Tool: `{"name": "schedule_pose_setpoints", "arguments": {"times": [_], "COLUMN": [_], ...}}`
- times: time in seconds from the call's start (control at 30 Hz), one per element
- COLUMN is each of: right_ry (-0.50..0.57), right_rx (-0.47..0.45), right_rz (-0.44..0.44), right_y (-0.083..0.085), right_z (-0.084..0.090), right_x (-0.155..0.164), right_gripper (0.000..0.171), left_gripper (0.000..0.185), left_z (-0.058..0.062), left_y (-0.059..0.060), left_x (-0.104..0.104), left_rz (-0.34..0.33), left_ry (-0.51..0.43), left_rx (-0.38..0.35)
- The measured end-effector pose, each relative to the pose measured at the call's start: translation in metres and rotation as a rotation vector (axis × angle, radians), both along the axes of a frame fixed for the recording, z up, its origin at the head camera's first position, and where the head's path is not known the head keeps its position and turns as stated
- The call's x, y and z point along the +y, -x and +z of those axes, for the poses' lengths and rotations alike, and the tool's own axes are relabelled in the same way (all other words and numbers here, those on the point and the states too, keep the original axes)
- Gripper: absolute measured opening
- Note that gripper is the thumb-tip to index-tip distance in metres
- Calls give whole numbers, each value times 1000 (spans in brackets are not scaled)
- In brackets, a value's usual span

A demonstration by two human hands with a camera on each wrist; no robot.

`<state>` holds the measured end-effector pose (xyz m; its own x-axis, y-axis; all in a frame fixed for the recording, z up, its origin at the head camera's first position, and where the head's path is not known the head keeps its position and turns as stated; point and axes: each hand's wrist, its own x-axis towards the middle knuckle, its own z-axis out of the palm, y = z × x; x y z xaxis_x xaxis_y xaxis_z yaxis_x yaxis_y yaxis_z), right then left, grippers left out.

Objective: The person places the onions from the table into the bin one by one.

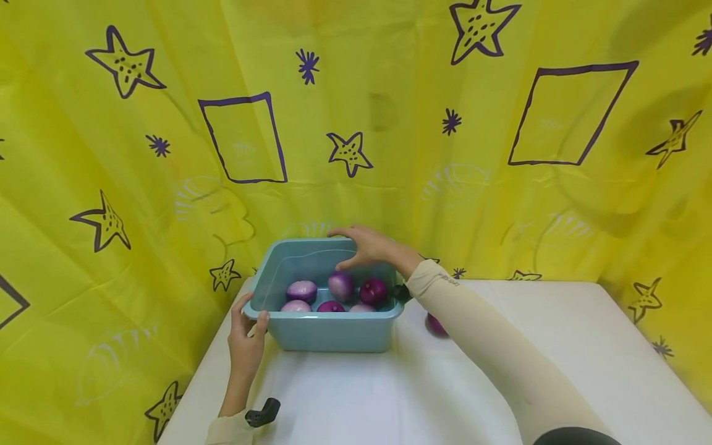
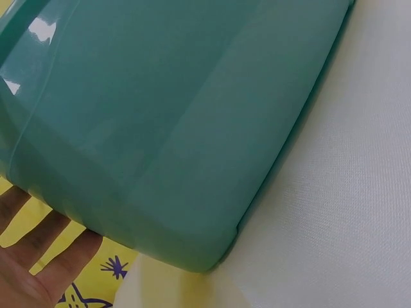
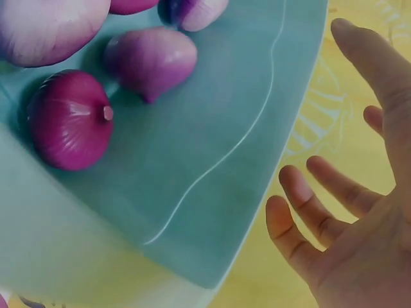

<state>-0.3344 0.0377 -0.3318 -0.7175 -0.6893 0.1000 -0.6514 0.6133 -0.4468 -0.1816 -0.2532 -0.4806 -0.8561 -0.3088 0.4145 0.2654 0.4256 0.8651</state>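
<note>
One teal plastic tub [image 1: 328, 330] stands on the white table [image 1: 545, 346], near its far left corner, with a shallow layer of water in it. Six purple onions lie in the tub: a pale one [image 1: 301, 289] at the left, a lighter one [image 1: 340, 285] in the middle, a dark one [image 1: 373, 290] at the right, and three more along the near wall, partly hidden by the rim [image 1: 330, 306]. A seventh onion [image 1: 436, 325] lies on the table just right of the tub, half hidden behind the right forearm.

The right arm, in a cream sleeve [image 1: 489, 346], stretches forward and to the left across the table. The right hand [image 1: 367, 246] hovers over the tub's far right part, above the onions, palm down. Its fingers [image 3: 302, 205] are spread and nearly straight, and in the wrist view they hold nothing and touch nothing.

The left forearm comes up from the near edge of the table. The left hand [image 1: 246, 337] is at the tub's near left corner, thumb hooked over the rim. In the wrist view its fingers [image 2: 38, 237] lie straight under the tub's outer wall [image 2: 167, 115], so it holds the corner loosely rather than in a tight grip.

Yellow cloth [image 1: 356, 123] printed with purple stars and squares hangs behind and to both sides of the table.
</note>
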Motion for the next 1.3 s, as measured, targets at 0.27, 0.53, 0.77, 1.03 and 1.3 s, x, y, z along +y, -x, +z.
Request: {"name": "schedule_pose_setpoints", "arguments": {"times": [0.27, 0.53, 0.77, 1.03, 1.3], "right_ry": [164, 248, 262, 253, 243], "right_rx": [-54, -18, 13, 11, -19], "right_rz": [58, 28, -52, -142, -184], "right_y": [-1, -16, -26, -39, -49], "right_z": [1, 5, -11, -38, -64], "right_x": [23, 75, 130, 180, 201], "right_gripper": [78, 82, 82, 80, 77], "left_gripper": [51, 50, 50, 50, 50], "left_z": [-2, -3, -3, -4, -4], "left_y": [-1, -1, -1, -2, 1], "left_x": [2, 1, 1, 1, -1], "left_rz": [-3, 19, 16, 14, 15], "left_ry": [3, 15, 3, 8, 17], "left_rx": [4, -1, 26, 59, 68]}}
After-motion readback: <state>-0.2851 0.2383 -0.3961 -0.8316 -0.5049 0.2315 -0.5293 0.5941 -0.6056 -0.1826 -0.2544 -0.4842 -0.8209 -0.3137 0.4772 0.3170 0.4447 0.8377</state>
